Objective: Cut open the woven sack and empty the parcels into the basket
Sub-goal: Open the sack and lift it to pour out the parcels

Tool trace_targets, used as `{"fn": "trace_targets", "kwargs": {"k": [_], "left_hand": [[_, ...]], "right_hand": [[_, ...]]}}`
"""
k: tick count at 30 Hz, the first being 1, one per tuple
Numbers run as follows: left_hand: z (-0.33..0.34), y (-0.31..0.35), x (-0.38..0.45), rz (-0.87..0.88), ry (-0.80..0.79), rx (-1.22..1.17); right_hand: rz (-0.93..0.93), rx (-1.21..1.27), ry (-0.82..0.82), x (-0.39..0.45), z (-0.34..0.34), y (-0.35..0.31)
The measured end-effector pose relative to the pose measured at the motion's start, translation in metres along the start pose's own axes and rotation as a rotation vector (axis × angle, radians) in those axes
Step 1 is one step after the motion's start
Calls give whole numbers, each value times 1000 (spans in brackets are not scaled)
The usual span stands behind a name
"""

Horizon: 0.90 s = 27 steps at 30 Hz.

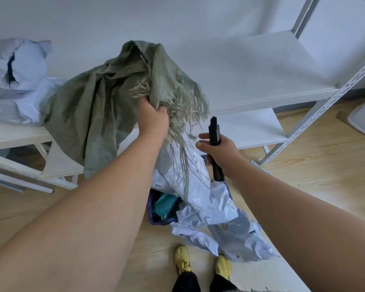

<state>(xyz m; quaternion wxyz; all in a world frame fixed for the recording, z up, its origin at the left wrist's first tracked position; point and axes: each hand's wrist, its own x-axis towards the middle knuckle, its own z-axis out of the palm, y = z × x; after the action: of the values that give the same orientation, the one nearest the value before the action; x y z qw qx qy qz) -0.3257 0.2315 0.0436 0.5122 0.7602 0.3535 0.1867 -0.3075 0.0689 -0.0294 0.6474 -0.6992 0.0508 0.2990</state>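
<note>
Woven sack (105, 98) bunched in raised left hand's (153, 116) fist — cutter (215, 148) upright in right hand's (218, 149) grip

Heaped parcels (200, 199) and hanging sack (105, 106) block the basket (151, 218); bare floor (314, 165) lies right.

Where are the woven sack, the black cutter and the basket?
woven sack (97, 106), head view, on its crumpled green cloth.
black cutter (215, 142), head view, on its handle.
basket (150, 216), head view, on its purple rim.
</note>
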Motion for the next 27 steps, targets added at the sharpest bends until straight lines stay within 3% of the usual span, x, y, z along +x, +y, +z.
{"fn": "trace_targets", "kwargs": {"k": [7,10,13,16,20,27], "left_hand": [[-3,-8,2,25,-83,160],[-5,-7,3,-26,15,-20],[1,2,3,-129,-99,-153],[2,11,9,-167,-78,-208],[-2,26,18,-218,-68,-387],[5,41,16,-276,-34,-473]], "right_hand": [[10,22,14,0,-4,3],[3,-11,32,1,-4,4],[13,-32,39,2,0,10],[38,-34,54,2,5,17],[28,-210,19,6,15,34],[33,-651,85,4,29,53]]}}
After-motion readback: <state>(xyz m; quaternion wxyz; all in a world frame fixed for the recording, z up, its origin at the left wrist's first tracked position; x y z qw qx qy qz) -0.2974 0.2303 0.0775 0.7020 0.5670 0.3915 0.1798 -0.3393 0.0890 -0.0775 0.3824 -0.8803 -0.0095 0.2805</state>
